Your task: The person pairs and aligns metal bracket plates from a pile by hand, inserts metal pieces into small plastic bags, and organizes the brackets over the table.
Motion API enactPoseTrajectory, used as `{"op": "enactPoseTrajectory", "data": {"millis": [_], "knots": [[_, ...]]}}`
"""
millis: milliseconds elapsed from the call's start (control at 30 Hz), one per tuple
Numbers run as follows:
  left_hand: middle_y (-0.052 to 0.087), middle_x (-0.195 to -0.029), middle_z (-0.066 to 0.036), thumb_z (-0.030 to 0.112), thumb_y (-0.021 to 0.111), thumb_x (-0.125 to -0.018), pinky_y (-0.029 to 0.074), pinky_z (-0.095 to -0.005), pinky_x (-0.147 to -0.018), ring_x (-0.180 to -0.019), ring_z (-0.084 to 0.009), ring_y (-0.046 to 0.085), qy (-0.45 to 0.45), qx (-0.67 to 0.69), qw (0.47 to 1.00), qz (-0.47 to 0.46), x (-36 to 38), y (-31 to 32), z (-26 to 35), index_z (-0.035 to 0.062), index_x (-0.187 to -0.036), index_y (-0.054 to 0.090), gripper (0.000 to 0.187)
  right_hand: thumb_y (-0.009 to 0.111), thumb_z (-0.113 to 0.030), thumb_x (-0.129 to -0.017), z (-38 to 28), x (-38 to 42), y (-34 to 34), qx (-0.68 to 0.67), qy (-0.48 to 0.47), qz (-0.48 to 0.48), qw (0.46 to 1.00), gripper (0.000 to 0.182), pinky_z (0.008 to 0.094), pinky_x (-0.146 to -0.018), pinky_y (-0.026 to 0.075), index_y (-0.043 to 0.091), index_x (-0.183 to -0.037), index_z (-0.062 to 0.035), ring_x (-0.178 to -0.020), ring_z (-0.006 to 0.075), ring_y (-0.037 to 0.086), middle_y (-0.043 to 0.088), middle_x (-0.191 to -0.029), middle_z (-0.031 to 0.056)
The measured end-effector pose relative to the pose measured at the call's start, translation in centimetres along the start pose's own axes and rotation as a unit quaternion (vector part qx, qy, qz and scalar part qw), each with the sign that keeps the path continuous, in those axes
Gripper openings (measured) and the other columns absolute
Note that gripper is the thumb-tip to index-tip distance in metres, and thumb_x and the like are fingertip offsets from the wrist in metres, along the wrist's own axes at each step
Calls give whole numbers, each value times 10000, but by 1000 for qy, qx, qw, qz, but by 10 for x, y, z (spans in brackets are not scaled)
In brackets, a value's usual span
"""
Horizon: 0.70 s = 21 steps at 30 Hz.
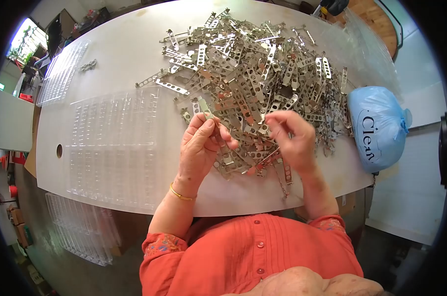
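Pinching silvery perforated metal strip, left hand; right hand curled, can't tell if gripping; light edge hold best.

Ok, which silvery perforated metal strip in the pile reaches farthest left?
The round-holed silvery metal strip, slanting out at the upper left of the pile; its outer end passes all others.

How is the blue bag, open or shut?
It looks shut: the blue bag has its neck gathered into a tight bunch, with no opening showing.
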<state>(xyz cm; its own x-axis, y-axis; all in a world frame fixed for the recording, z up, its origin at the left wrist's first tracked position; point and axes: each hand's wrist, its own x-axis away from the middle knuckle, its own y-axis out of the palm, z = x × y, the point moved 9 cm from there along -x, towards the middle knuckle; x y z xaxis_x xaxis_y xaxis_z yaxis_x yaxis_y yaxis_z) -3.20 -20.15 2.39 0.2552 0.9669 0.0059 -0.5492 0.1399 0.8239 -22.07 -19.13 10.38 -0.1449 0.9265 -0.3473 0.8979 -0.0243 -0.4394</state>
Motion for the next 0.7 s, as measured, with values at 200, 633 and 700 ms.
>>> {"op": "enactPoseTrajectory", "data": {"millis": [200,633,700], "knots": [[582,-775,-89,165,425,-1059,550,-339,-577,-538,-170,543,-44,16,999,-7,4,4,-8,51,-1076,550,170,678,-394,-926,33,-41,-8,225,89,36,970,348,387,-627,511,675,-870,-50,-658,269,652,676,-791,111],[558,-745,-46,113,499,-1013,445,-278,-519,-519,-110,444,-40,-7,999,-14,5,4,-4,63,-1075,534,87,641,-165,-944,63,-44,-13,84,156,108,978,151,269,-554,455,631,-856,-43,-582,76,535,593,-644,9],[545,-736,-50,106,482,-1011,449,-281,-504,-514,-117,446,-37,-12,999,-10,5,5,-3,55,-1077,536,98,626,-126,-953,39,-35,-36,74,41,224,971,95,270,-552,454,618,-896,-51,-594,81,536,605,-700,18]]}}
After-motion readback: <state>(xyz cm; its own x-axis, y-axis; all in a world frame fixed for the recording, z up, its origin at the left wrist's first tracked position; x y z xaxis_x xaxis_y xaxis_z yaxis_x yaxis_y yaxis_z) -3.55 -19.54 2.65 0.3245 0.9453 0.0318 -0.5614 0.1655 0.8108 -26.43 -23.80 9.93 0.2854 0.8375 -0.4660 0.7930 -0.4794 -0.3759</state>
